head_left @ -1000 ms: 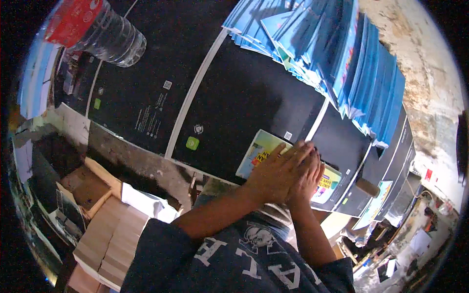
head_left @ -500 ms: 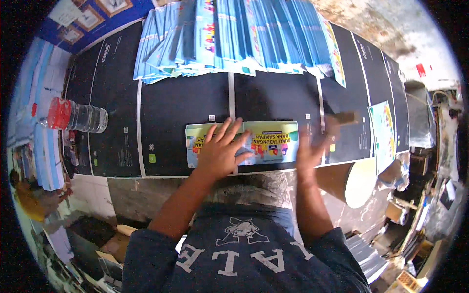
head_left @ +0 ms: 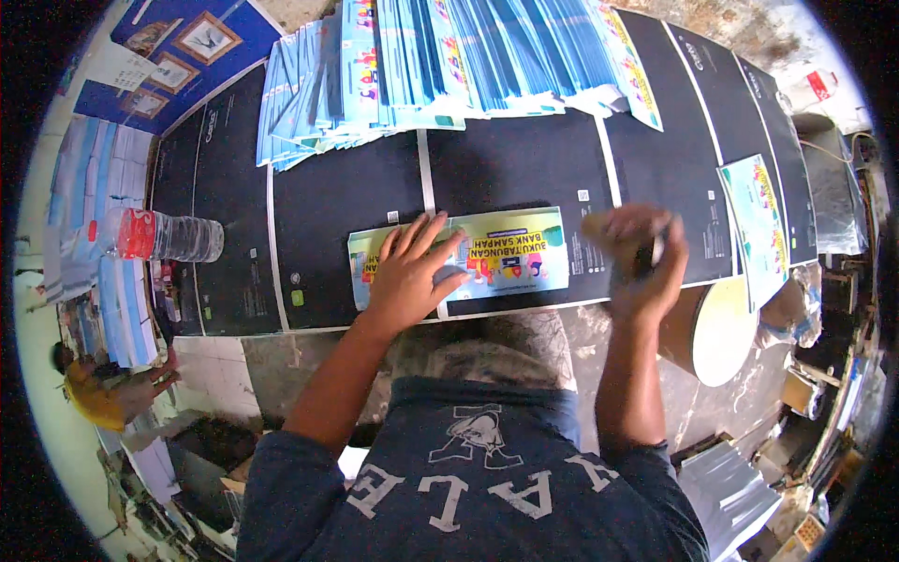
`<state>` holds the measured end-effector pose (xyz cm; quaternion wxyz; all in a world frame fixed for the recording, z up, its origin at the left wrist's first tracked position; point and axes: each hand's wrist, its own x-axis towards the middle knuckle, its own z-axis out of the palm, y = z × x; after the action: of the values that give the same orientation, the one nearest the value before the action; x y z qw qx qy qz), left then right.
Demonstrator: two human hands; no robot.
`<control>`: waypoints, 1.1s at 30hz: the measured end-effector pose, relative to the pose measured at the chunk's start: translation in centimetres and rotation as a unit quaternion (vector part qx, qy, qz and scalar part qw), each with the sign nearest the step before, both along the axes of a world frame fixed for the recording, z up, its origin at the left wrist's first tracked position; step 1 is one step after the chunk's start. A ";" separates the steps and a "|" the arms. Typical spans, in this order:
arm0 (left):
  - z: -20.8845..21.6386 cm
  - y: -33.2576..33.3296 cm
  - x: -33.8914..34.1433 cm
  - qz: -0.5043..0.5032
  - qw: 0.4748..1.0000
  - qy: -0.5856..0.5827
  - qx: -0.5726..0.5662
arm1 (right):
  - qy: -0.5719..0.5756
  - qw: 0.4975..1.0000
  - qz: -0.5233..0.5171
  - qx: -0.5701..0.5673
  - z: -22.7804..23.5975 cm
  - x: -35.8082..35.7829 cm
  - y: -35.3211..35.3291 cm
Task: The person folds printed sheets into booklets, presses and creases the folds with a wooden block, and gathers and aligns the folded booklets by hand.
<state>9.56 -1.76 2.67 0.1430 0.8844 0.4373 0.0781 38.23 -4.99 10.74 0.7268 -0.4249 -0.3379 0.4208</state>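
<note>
A printed cover sheet (head_left: 515, 258) in yellow, green and light blue lies flat near the table's front edge. My left hand (head_left: 407, 276) rests on its left part with the fingers spread. Just right of the sheet, my right hand (head_left: 654, 286) is raised over the table, smeared by motion. Its fingers curl round a small brown block (head_left: 646, 255), which is mostly hidden by them. Across the back of the table, many folded booklets (head_left: 524, 56) in light blue lie in overlapping rows.
Black panels with pale seams cover the table (head_left: 346, 187). A water bottle (head_left: 183, 238) lies on its side at the left. More printed sheets (head_left: 757, 220) overhang the front edge at right, above a round drum (head_left: 721, 337). Another person (head_left: 98, 398) is at far left.
My right hand has taken up the brown block from the table and lifted it, moving slightly right. The left hand stays on the sheet. The whole view has shifted a little.
</note>
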 end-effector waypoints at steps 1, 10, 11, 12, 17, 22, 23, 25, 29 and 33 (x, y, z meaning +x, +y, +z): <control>0.1 0.0 0.0 0.000 1.000 0.002 -0.003 | -0.017 0.999 0.026 -0.016 0.8 -2.7 -2.6; 0.3 1.1 -0.3 -0.015 0.999 -0.004 -0.030 | -0.131 0.958 0.125 -0.222 -2.4 -8.4 -5.2; 0.7 1.3 -0.6 -0.038 0.998 0.012 -0.045 | -0.134 0.958 0.125 -0.222 -2.4 -8.4 -5.3; 0.9 2.0 -0.6 -0.038 0.998 0.008 -0.045 | -0.096 0.962 0.116 -0.228 -2.5 -8.3 -5.4; 1.5 6.9 -2.0 -0.246 0.969 0.013 -0.026 | 0.006 0.977 0.152 -0.152 -1.1 -10.6 -4.3; 1.1 9.0 -1.6 -0.312 0.948 -0.054 0.005 | -0.273 0.931 0.222 -0.100 1.4 -14.3 -4.0; 0.4 9.7 -1.7 -0.332 0.941 -0.061 -0.013 | -0.300 0.897 0.227 -0.234 -0.5 -14.8 -3.4; -0.9 10.2 -1.7 -0.343 0.934 -0.099 -0.021 | -0.312 0.916 0.226 -0.108 -1.8 -14.8 -3.9; -2.5 10.5 -3.0 -0.338 0.933 -0.117 -0.033 | -0.295 0.908 0.285 -0.084 0.3 -16.5 -2.5; -2.5 10.4 -2.2 -0.334 0.926 -0.176 -0.018 | -0.325 0.903 0.282 -0.002 -4.3 -17.4 -2.7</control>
<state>7.32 8.62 0.13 0.2512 0.9485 0.0857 0.1728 20.87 -7.68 6.43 0.4267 -0.4269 -0.6602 0.4470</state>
